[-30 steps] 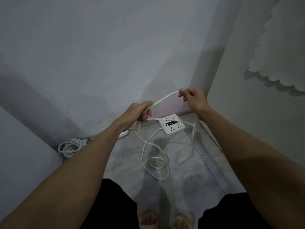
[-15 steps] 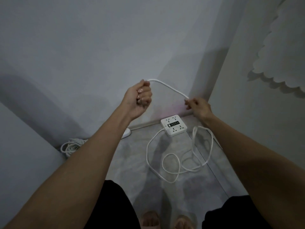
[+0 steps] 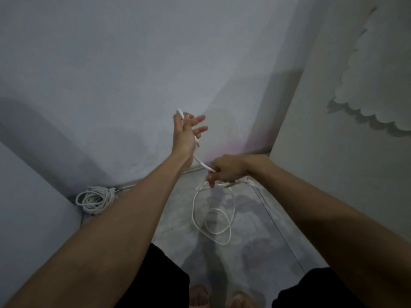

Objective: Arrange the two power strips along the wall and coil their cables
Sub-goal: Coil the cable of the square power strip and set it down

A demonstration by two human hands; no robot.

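Observation:
My left hand (image 3: 185,132) is raised in front of the wall with its fingers partly spread, and a white cable (image 3: 201,162) runs over the thumb and across the palm. Lower and to the right, my right hand (image 3: 224,170) pinches the same cable. From that hand the cable hangs in loose loops (image 3: 213,216) onto the grey floor. The square power strip is almost hidden behind my right hand; only a white edge (image 3: 249,181) shows. A second cable lies coiled in a bundle (image 3: 95,198) in the left corner, its strip hidden behind my left forearm.
A grey wall (image 3: 133,74) rises straight ahead and a white panel (image 3: 333,163) closes the right side, meeting at a corner. A pale surface (image 3: 26,207) stands at the left. My knees and feet (image 3: 220,298) are at the bottom edge.
My left hand has risen and opened its fingers, with the cable now laid over it. My right hand has swung left and down over the power strip, drawing the floor loops in tighter.

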